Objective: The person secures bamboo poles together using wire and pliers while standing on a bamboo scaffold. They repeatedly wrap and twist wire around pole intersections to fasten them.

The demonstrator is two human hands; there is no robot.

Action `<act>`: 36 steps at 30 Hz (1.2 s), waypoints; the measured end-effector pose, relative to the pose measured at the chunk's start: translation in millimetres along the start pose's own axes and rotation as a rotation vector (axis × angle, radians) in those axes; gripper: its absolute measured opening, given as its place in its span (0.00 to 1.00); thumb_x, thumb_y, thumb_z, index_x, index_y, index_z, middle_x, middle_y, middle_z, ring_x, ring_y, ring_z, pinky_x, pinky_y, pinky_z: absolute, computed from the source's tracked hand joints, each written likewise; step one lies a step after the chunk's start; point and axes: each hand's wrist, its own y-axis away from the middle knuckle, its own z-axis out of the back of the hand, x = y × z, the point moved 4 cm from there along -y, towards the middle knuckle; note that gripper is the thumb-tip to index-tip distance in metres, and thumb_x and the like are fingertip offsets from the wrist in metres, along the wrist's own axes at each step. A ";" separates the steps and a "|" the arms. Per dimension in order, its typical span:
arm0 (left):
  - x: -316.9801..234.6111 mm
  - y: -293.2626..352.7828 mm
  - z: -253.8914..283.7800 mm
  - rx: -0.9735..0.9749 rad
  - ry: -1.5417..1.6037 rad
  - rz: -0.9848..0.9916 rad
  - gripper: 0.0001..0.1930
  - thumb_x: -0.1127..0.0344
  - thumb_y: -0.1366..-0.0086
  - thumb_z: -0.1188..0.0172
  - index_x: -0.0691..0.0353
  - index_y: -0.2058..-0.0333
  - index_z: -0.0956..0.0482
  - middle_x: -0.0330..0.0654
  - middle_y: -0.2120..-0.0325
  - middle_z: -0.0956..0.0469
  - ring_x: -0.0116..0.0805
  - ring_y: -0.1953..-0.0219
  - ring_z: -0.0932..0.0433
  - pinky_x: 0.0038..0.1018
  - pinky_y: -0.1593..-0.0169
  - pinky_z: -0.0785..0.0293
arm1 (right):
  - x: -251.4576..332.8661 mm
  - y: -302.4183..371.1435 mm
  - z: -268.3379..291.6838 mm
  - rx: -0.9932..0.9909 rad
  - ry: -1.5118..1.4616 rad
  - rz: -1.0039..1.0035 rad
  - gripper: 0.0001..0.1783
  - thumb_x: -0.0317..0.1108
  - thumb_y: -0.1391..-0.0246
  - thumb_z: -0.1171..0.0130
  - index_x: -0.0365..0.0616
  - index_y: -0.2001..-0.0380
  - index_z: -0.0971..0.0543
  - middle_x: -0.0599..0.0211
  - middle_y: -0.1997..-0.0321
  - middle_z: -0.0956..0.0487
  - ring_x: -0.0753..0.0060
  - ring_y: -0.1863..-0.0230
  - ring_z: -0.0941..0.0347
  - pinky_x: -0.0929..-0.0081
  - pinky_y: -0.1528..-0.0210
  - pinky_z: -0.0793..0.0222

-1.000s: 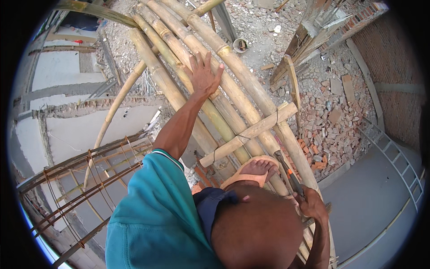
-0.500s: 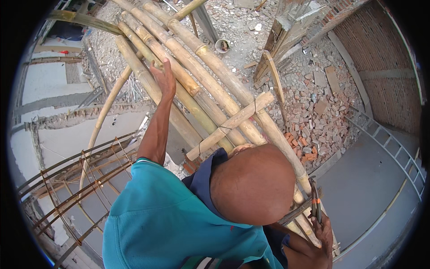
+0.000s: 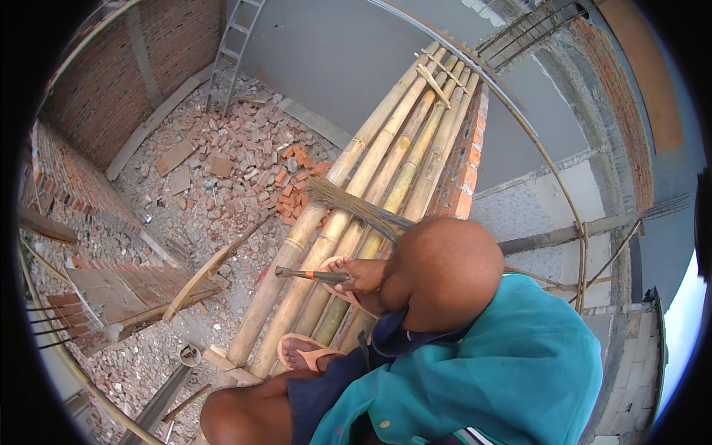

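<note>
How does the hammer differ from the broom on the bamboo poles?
The hammer is gripped in the right hand; the broom lies loose, with no hand on it. The hammer is one slim shaft with a dark head; the broom is a bundle of thin twigs fanning out. Both sit crosswise over the bamboo poles.

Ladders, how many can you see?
1. The ladder leans against the grey wall at top left, above the brick rubble. Others may be hidden.
</note>
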 end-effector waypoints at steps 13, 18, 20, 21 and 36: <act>-49.3 -11.0 -36.3 0.119 0.141 -0.047 0.29 0.47 0.27 0.44 0.66 0.40 0.34 0.59 0.53 0.28 0.49 0.54 0.26 0.48 0.55 0.28 | 50.4 96.0 13.7 -0.988 0.489 0.336 0.24 0.38 0.39 0.37 0.39 0.43 0.22 0.57 0.46 0.21 0.59 0.47 0.23 0.64 0.42 0.27; -53.8 -15.2 -39.5 0.117 0.184 -0.025 0.28 0.47 0.28 0.43 0.65 0.42 0.32 0.57 0.55 0.27 0.48 0.56 0.26 0.48 0.57 0.29 | 61.4 82.7 38.2 -0.734 0.262 0.164 0.26 0.34 0.41 0.36 0.38 0.41 0.24 0.57 0.43 0.21 0.60 0.44 0.22 0.64 0.39 0.27; -56.0 -17.5 -38.1 0.114 0.202 -0.023 0.28 0.46 0.28 0.43 0.64 0.43 0.31 0.56 0.56 0.27 0.47 0.57 0.26 0.47 0.58 0.29 | 66.2 84.4 48.1 -0.379 0.037 -0.061 0.28 0.33 0.40 0.36 0.37 0.37 0.26 0.56 0.41 0.22 0.61 0.42 0.23 0.63 0.37 0.28; -57.6 -19.0 -37.3 0.117 0.215 -0.026 0.27 0.46 0.28 0.43 0.64 0.43 0.30 0.56 0.57 0.27 0.47 0.58 0.26 0.47 0.59 0.29 | 70.6 84.8 47.9 -0.273 -0.036 -0.148 0.29 0.34 0.40 0.36 0.38 0.36 0.28 0.56 0.40 0.22 0.61 0.41 0.23 0.64 0.37 0.28; -192.7 -74.9 69.1 0.175 1.117 -0.456 0.24 0.45 0.31 0.40 0.60 0.49 0.23 0.49 0.64 0.24 0.42 0.64 0.26 0.46 0.66 0.30 | -143.2 30.0 1.0 -0.228 -0.100 -0.423 0.40 0.59 0.49 0.29 0.32 0.51 0.26 0.43 0.60 0.19 0.45 0.57 0.20 0.53 0.53 0.27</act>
